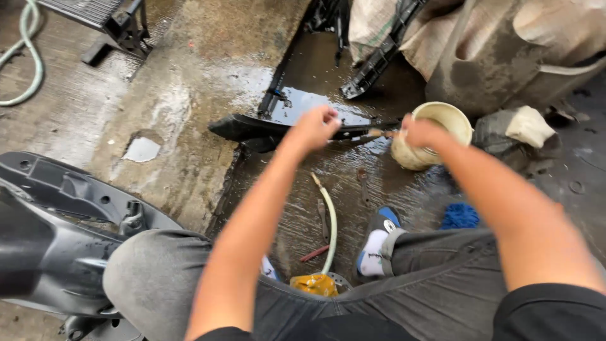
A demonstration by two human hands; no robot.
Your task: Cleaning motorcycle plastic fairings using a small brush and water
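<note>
My left hand is curled into a fist on the near edge of a glossy black plastic panel that lies on the wet ground. My right hand grips a small brush with a brown handle; the brush points left toward the panel. Right behind that hand stands a cream-coloured bowl, which the hand touches or nearly touches. Both forearms reach forward over my grey-trousered knees.
A black scooter body part sits at the left by my knee. A pale hose, hand tools, a yellow object and a blue cloth lie by my shoe. Sacks and more black panels are behind.
</note>
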